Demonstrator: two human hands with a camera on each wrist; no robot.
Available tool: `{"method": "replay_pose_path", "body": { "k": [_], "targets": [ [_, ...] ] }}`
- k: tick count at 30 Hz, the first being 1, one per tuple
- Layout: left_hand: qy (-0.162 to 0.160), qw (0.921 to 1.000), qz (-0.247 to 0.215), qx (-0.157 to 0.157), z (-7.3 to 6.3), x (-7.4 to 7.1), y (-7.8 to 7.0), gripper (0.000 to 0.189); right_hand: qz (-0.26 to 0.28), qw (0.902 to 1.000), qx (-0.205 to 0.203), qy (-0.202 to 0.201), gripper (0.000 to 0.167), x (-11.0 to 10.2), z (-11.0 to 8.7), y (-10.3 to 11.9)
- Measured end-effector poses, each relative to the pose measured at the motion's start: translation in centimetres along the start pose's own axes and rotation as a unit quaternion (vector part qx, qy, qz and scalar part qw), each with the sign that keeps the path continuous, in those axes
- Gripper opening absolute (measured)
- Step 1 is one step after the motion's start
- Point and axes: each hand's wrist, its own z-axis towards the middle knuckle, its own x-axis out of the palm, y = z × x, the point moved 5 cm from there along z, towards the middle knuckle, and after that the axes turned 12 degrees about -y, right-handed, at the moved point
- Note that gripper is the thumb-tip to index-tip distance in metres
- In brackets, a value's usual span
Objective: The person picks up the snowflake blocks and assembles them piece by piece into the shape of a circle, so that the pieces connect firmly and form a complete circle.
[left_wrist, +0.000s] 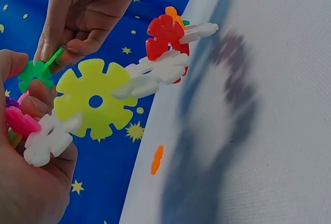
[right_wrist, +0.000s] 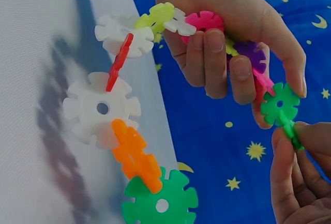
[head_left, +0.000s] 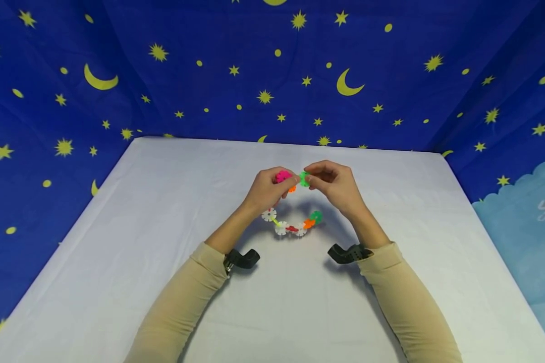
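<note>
A chain of notched plastic snowflake discs (right_wrist: 102, 109) in white, red, yellow, orange, pink, purple and green hangs in a loop above the table. My left hand (head_left: 269, 190) grips it near one end, fingers curled round the pink and purple discs. At that end sits a green disc (right_wrist: 280, 104), its edge touched by the left fingertips. My right hand (head_left: 338, 185) pinches a second green disc (right_wrist: 290, 133), which meets the first at an angle, slot to slot. The chain's other end, a darker green disc (right_wrist: 160, 203), hangs free.
A loose orange disc (left_wrist: 157, 160) lies on the white-covered table (head_left: 290, 302). Behind the table hangs a blue curtain (head_left: 236, 45) with yellow stars and moons. Black wrist mounts (head_left: 242, 259) stick out inward from both forearms.
</note>
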Motion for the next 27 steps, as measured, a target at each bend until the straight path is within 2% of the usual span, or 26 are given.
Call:
{"method": "replay_pose_path", "body": {
  "k": [6,9,14,18,22,27],
  "targets": [
    [-0.008,0.9999,-0.013,0.008,0.0,-0.6,-0.3,0.029,0.025,0.9995,0.009,-0.015,0.031,-0.2,0.5,-0.9],
    [-0.010,0.9997,-0.023,0.004,0.2,-0.8,-0.4,0.028,0.039,0.9984,0.036,-0.022,0.031,-0.3,0.8,-1.2],
    [-0.008,0.9993,-0.036,0.006,0.3,-1.1,-0.4,0.029,0.017,0.9964,0.081,-0.019,0.030,0.0,1.5,-3.9],
    [-0.007,0.9989,-0.045,0.016,0.3,-1.2,-0.4,0.029,-0.024,0.9950,0.096,0.007,0.027,0.6,2.0,-5.6],
    [-0.009,0.9985,-0.050,0.022,0.3,-1.3,-0.5,0.027,-0.084,0.9922,0.076,0.052,0.029,1.3,2.4,-6.7],
    [-0.007,0.9987,-0.045,0.021,0.3,-1.2,-0.5,0.025,-0.189,0.9774,0.035,0.087,0.034,2.2,2.7,-7.6]
  ]
}}
